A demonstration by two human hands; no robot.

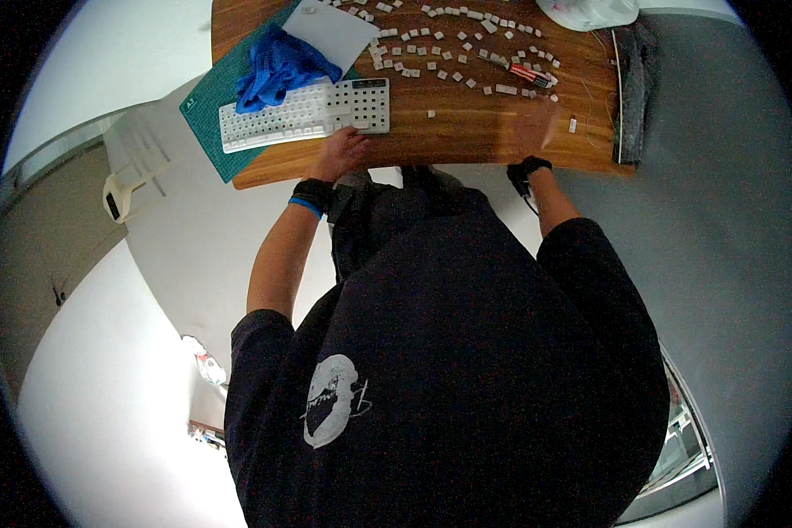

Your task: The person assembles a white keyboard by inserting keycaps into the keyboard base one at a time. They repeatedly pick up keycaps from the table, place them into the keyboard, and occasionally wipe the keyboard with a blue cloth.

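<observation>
My wooden bench in a pale, evenly lit room.

I stand at a warm brown bench [466, 132] with a rounded near edge, and the floor [730, 220] around it is smooth light grey. To my left a white plastic chair [132, 172] stands well apart from the bench, beside a beige wall panel [52, 238]. A dark strip [635, 92] runs along the bench's right end.

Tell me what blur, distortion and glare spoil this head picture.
Head view: the right hand is smeared by motion blur, while the left hand on the keyboard is sharper; fisheye bends the table edge into a curve and leaves black corners; the white object at the top edge is washed out by glare; the keycaps are small but distinct.
</observation>
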